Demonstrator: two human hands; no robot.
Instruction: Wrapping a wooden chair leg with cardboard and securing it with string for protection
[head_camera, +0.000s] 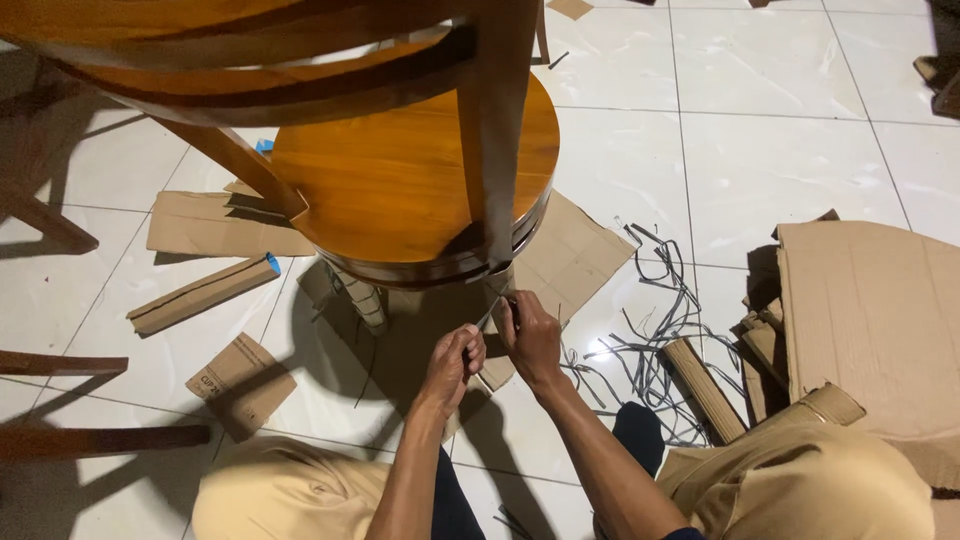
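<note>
White glossy floor tiles (800, 110) fill the head view, littered w/ cardboard pieces (225, 225) at left and centre, a big cardboard sheet (880, 310) at right edge, and a tangle of grey strap offcuts (660, 330) right of centre. Wooden chair (400, 170) w/ round polished seat takes up the upper middle of frame, its back rails across the top.

Left hand (452, 365) and right hand (530, 335) sit close together just below the seat's front edge, by the chair leg. Both are closed narrow, pinching a thin grey strap (488, 318) that runs up toward the seat rim; right hand may also hold a small tool, can't tell which.

Judgement: strap looks thin, flexible, light and prob. a bit slick, so best pinched near its end w/ fingertips. Chair looks heavy, stiff, hard; varnish could scratch. Take it by leg or back rail, not the seat top
</note>
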